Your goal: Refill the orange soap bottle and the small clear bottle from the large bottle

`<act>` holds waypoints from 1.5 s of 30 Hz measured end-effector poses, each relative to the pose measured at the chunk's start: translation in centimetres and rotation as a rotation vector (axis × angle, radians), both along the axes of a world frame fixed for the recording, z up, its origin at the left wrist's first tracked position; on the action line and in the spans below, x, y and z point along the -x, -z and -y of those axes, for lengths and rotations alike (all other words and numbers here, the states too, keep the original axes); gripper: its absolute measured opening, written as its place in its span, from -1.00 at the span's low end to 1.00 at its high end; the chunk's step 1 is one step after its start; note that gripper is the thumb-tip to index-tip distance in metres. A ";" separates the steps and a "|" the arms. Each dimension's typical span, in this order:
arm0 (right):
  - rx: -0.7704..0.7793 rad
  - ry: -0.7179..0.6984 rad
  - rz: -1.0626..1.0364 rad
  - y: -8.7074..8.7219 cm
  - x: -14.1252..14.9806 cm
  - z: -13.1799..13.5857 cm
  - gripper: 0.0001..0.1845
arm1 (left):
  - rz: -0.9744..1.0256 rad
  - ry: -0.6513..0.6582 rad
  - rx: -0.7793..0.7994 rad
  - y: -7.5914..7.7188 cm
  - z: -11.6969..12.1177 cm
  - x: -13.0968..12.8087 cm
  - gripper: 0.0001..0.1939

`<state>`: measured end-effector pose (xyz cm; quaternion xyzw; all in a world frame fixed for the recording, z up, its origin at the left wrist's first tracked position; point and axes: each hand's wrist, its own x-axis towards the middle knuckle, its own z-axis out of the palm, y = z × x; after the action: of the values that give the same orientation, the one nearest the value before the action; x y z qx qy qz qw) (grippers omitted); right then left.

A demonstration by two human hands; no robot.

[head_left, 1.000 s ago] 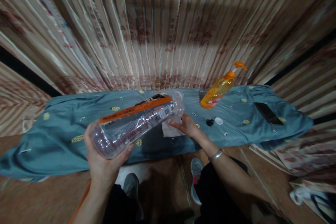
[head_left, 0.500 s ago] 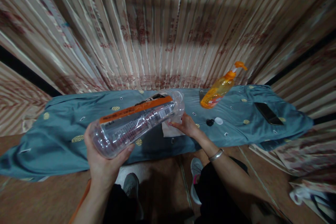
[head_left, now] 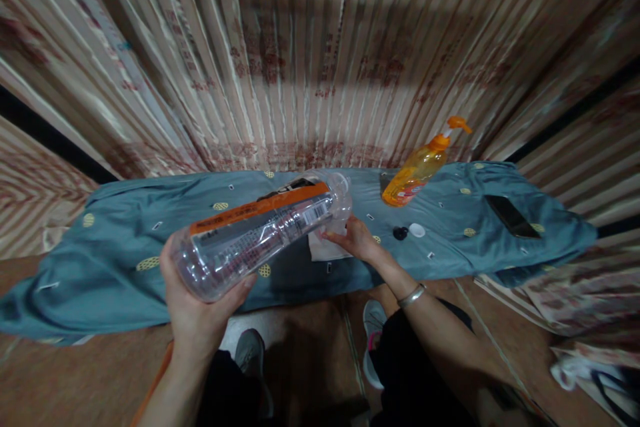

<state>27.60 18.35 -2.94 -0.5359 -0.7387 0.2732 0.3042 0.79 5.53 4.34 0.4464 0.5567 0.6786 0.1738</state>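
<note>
Clear bottle (head_left: 260, 240): barcode (head_left: 315, 214); print (head_left: 225, 219) too blurred.

The left hand (head_left: 197, 300) grips a tilted clear bottle (head_left: 260, 237) above blue cloth (head_left: 120, 227).

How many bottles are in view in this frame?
2. One is a large clear bottle, tilted in the left hand; the other, an orange pump bottle, stands on the teal cloth to the right. Another could be hidden behind the clear one.
</note>
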 end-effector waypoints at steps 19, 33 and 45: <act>0.028 0.018 0.017 -0.5 0.1 0.1 -0.36 | -0.092 0.081 0.007 1.5 0.4 1.4 0.01; 0.022 0.008 -0.010 -0.3 0.0 0.0 -0.33 | -0.109 0.020 0.012 0.8 0.4 0.9 0.01; 0.029 0.007 0.002 -0.2 0.0 0.0 -0.34 | -0.045 0.036 0.027 0.6 0.3 0.6 0.01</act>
<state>27.60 18.38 -2.71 -0.5432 -0.7330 0.2822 0.2966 0.18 5.25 3.71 0.4693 0.5615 0.6575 0.1794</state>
